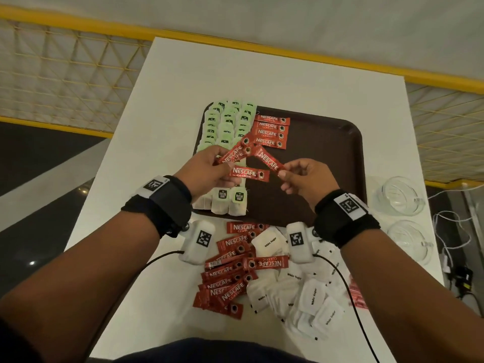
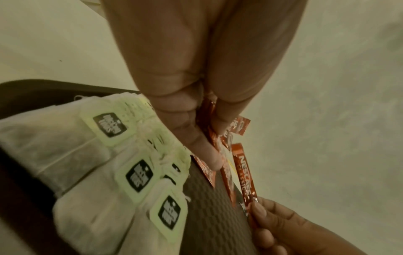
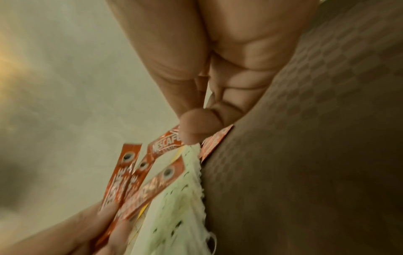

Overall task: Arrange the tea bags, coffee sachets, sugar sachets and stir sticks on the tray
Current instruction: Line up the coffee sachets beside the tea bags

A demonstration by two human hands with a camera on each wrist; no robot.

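Observation:
A brown tray (image 1: 327,142) lies on the white table. Green-tagged tea bags (image 1: 227,121) (image 2: 109,127) fill its left side in rows. Beside them, several red coffee sachets (image 1: 272,129) lie in a column. Above the tray, my left hand (image 1: 222,166) (image 2: 207,138) grips a fan of three coffee sachets (image 1: 250,174) (image 3: 117,176). My right hand (image 1: 285,174) (image 3: 196,127) pinches the near end of one more coffee sachet (image 1: 269,161) (image 2: 244,176), whose far end points at the fan. Loose coffee sachets (image 1: 230,271) and white sugar sachets (image 1: 301,292) are heaped in front of the tray.
Two clear glass cups (image 1: 400,195) (image 1: 411,239) stand at the table's right edge, next to white cables. The right half of the tray is bare brown surface. A yellow railing runs behind the table.

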